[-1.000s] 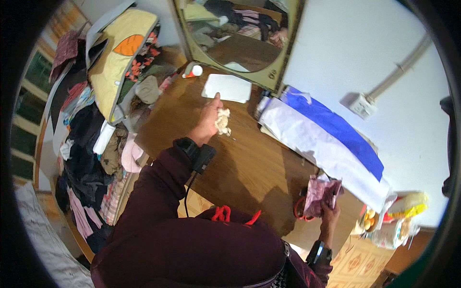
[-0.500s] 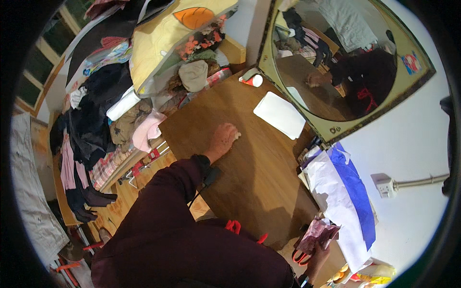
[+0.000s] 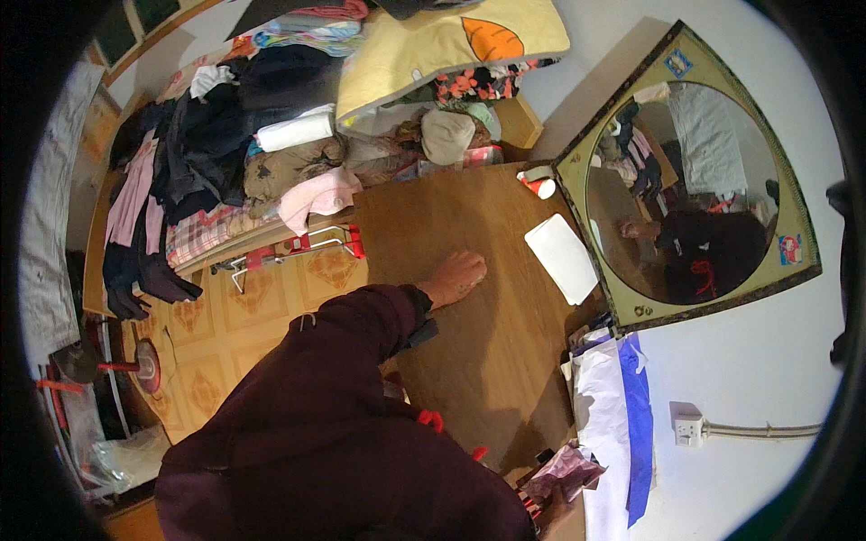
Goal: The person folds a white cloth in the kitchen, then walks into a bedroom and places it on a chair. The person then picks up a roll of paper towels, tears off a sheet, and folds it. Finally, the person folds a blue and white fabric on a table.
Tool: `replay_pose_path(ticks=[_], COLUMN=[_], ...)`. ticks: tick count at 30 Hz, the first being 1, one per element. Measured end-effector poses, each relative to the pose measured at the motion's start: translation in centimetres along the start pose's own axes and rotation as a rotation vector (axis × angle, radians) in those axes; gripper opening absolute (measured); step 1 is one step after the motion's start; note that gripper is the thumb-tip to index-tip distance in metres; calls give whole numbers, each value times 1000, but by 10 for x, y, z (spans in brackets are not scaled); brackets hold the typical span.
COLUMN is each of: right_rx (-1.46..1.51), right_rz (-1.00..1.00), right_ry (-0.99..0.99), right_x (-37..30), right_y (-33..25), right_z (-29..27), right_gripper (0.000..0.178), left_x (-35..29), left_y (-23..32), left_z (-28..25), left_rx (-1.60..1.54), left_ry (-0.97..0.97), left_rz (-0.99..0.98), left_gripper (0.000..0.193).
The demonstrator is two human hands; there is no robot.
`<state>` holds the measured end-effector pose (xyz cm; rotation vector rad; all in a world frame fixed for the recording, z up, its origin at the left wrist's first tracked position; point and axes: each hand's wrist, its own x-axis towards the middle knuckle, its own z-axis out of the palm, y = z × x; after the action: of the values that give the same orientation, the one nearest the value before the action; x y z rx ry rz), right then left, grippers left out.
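Note:
My left hand (image 3: 457,279) rests on the brown wooden tabletop (image 3: 492,343), its fingers curled in and nothing seen in them. The fingertips are turned down out of sight. At the lower right, my right hand (image 3: 561,516) grips a crumpled, shiny pinkish-brown packet (image 3: 561,475) beside the table's near right corner. Slivers of red show just left of that hand, where red-handled scissors appeared earlier. A stack of white paper (image 3: 561,259) lies on the table beyond my left hand, with a red and white cup-like item (image 3: 538,185) behind it.
A green-framed mirror (image 3: 645,307) leans against the wall at the table's right. White and blue sheets (image 3: 637,433) hang off the right edge. On the left stands a bed heaped with dark clothes (image 3: 203,180), a yellow blanket (image 3: 406,59) and a cap (image 3: 447,135). A wall socket (image 3: 688,430) is at right.
My view has swung, so the table and mirror sit further right and more tiled floor shows. My left hand stays curled on the table; my right hand keeps the packet, now lower in view.

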<state>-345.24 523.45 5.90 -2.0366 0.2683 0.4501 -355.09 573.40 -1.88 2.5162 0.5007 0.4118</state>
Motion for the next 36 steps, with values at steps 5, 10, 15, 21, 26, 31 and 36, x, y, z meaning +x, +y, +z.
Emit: replay_pose_path(ticks=[5,10,15,21,26,31,36], right_rx=[164,119,279,156,159,137,186], right_rz=[-146,-196,-138,-126,-44,-49,30], right_ry=[-128,-141,91,161,210,262,274], right_x=[16,-26,-40,-44,-56,-63,-71], right_y=[20,-13,-46,-72,-86,-89,-90], right_z=[-10,5,82,147,168,175,178], right_gripper=[40,64,34,28,26,27,33], left_x=[1,0,25,47,46,43,68], left_y=[-20,-100,-212,-281,-295,-323,-379], left_z=[-6,-57,-112,-123,-119,-97,-45], left_rx=[-326,-891,-1023,-832,-325,-554,-343], left_ry=[210,418,445,-152,-322,-217,-234], left_rz=[-116,-227,-613,-658,-181,-529,-821], left_gripper=[14,14,17,28,46,27,38])
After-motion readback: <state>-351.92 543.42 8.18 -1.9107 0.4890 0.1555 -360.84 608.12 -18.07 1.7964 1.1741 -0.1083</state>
